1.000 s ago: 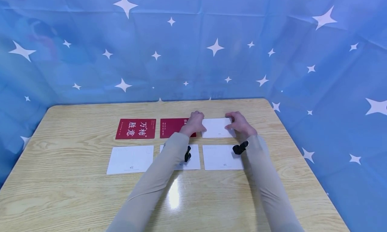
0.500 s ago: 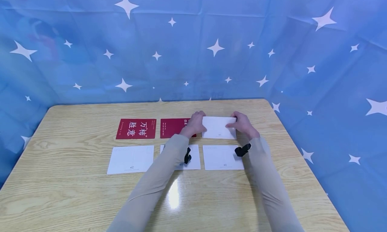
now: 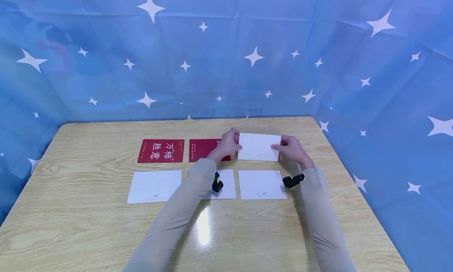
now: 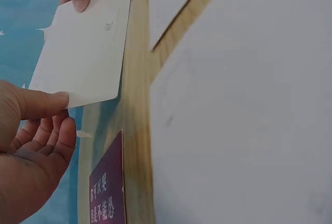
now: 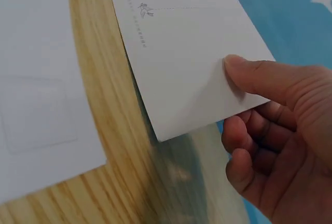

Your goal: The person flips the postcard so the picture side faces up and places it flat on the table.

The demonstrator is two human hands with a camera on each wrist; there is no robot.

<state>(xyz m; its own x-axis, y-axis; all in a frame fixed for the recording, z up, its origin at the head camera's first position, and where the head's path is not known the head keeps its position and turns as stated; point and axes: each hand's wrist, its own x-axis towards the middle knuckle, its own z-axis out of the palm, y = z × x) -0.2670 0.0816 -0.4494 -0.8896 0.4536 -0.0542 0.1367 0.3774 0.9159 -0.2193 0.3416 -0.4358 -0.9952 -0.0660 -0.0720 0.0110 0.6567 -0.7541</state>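
A white postcard (image 3: 259, 147) with a small printed emblem is held up between both hands at the right of the back row. My left hand (image 3: 229, 143) pinches its left edge, thumb on the face and fingers curled behind, as the left wrist view shows. Its right edge is pinched the same way by my right hand (image 3: 291, 148); the right wrist view shows the thumb (image 5: 259, 76) pressed on the white face. The card tilts up, its far edge raised off the table. Beneath my left hand lies a red postcard (image 3: 202, 149), partly covered by the wrist.
Another red postcard (image 3: 161, 150) with white characters lies at the back left. In the front row are a left white postcard (image 3: 154, 186), a middle one (image 3: 226, 184) partly under the left sleeve, and a right one (image 3: 262, 184). A blue starred curtain (image 3: 226, 55) hangs behind the wooden table (image 3: 88, 224).
The white postcard has gone from lying flat to being lifted and tilted up. My right hand has closed on its right edge and moved slightly right; the left has stayed near its edge.
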